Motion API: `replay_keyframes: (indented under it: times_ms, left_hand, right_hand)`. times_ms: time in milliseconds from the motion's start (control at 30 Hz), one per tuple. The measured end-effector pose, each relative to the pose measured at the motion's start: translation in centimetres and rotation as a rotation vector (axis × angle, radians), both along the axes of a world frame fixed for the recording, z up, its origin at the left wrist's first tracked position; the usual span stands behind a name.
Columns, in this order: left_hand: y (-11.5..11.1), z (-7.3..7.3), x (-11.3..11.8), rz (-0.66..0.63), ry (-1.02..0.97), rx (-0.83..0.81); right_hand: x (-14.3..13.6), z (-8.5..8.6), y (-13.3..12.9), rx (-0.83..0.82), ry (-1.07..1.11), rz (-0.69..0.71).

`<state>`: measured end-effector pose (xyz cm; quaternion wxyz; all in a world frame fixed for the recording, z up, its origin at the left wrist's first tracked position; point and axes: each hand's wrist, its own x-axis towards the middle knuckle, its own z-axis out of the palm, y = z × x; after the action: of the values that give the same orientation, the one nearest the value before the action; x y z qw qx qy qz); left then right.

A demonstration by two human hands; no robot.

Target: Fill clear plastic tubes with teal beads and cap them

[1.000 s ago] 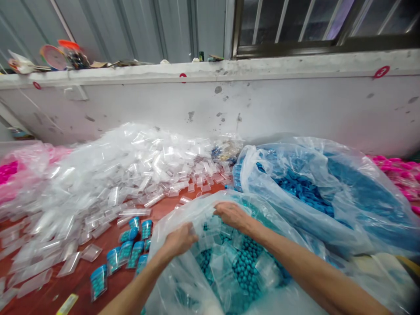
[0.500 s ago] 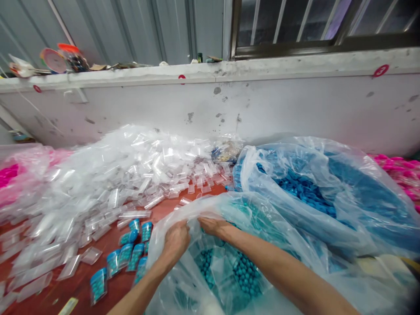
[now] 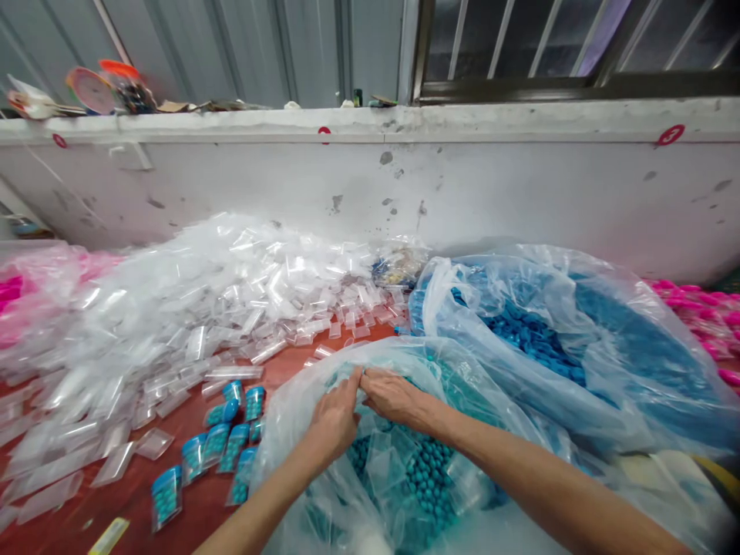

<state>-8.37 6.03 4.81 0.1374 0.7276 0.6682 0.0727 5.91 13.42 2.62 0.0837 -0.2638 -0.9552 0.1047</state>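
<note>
My left hand and my right hand meet fingertip to fingertip over a clear plastic bag. Both hands are closed in a pinch. What lies between the fingertips is too small and covered to make out. Below them, the open bag holds many round teal beads and a few clear plastic sleeves. To the left of my left forearm, several small clear containers filled with teal beads lie on the red table, topped with blue caps.
A large heap of clear plastic tubes covers the back left. At the right, another plastic bag holds blue caps. Pink pieces lie at the far right, and a pink bag at the far left. A white wall stands behind.
My hands have come together until the fingertips touch, the left one shifting right and slightly inward over the bag. The containers and heaps have stayed in place; the view has shifted slightly.
</note>
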Motion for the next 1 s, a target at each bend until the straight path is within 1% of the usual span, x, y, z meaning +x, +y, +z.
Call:
replay_keyframes:
  times_ms: [67, 100, 167, 233, 300, 367, 467, 533, 633, 733, 800, 867, 900, 1000]
  left_hand:
    - [0.4, 0.3, -0.2, 0.027, -0.085, -0.094]
    - [0.4, 0.5, -0.2, 0.044, -0.084, -0.110]
    - [0.3, 0.9, -0.1, 0.073, 0.011, -0.123]
    - [0.0, 1.2, 0.1, 0.066, 0.145, -0.134]
    - [-0.2, 1.4, 0.2, 0.068, 0.235, -0.108]
    - [-0.1, 1.6, 0.1, 0.072, 0.233, -0.088]
    - [0.5, 2.0, -0.3, 0.041, 0.174, -0.128]
    - [0.8, 2.2, -0.5, 0.059, 0.187, -0.123]
    - [0.8, 2.4, -0.5, 0.109, 0.226, -0.114]
    - [0.6, 2.5, -0.4, 0.061, 0.213, -0.170]
    - [0.4, 2.5, -0.3, 0.056, 0.227, -0.167]
    - [0.2, 2.5, -0.3, 0.086, 0.262, -0.130]
    - [0.1, 2.6, -0.3, 0.090, 0.270, -0.124]
    - [0.0, 2.6, -0.5, 0.053, 0.248, -0.167]
  right_hand:
    - [-0.8, 0.2, -0.3, 0.001, -0.042, 0.006]
    - [-1.1, 0.3, -0.5, 0.004, -0.050, 0.010]
    - [-1.5, 0.5, -0.9, 0.007, -0.053, 0.028]
    - [-1.6, 0.7, -1.2, 0.001, -0.067, 0.050]
    - [-1.7, 1.1, -1.2, 0.020, -0.097, 0.034]
    - [-1.6, 1.7, -0.9, 0.038, -0.115, 0.039]
    - [-1.6, 2.8, -0.2, 0.010, -0.115, 0.129]
    - [-1.6, 3.3, 0.1, 0.000, -0.106, 0.141]
    - [-1.8, 3.1, 0.1, -0.006, -0.066, 0.092]
    - [-1.8, 2.4, -0.3, -0.056, -0.071, 0.106]
    - [-1.8, 2.0, -0.7, -0.018, -0.079, 0.071]
    - [-1.7, 1.8, -0.9, 0.054, -0.061, 0.011]
    - [-1.6, 1.8, -0.9, 0.067, -0.056, 0.008]
    - [-1.4, 1.9, -1.1, 0.076, -0.072, 0.071]
